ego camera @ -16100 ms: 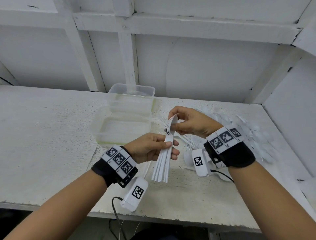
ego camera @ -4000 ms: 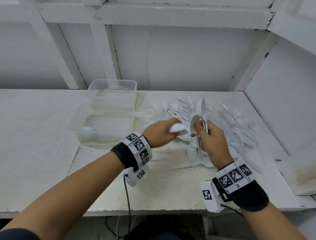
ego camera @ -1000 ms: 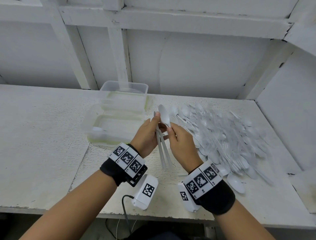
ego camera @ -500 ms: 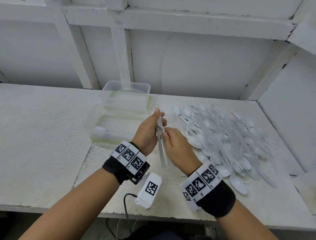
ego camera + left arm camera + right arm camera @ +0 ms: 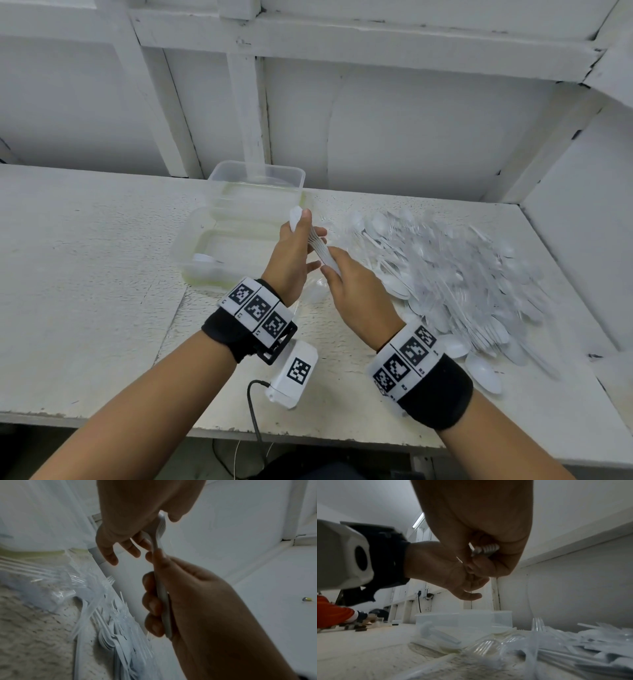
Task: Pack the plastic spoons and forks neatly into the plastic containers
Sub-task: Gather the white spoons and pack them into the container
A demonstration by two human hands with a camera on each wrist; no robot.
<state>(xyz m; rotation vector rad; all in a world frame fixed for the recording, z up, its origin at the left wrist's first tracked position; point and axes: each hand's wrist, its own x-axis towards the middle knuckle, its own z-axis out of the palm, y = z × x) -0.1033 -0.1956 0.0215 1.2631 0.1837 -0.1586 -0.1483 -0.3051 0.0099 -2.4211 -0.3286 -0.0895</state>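
- Stack of spoons (image 5: 317, 247) held above the bench (image 5: 85, 274), at 3 o'clock of the near container (image 5: 191, 240).
- Left hand (image 5: 294, 260) grip clamped around the stack near the bowl end; bowls stick out at its fingertips.
- Right hand (image 5: 356, 291) grip pinches the handle ends; handle tips show lined up in the right wrist view (image 5: 486, 549).
- To do well: tap handle ends flush, keep bowls nested, squeeze evenly so none fan out.
- Loose pile (image 5: 462, 274) lies at 3 o'clock of the hands.
- Near container holds a few spoons (image 5: 205, 258); far container (image 5: 260, 185) at 12 o'clock, contents unclear.
- Judgement: lay the stack flat, parallel to the long wall.
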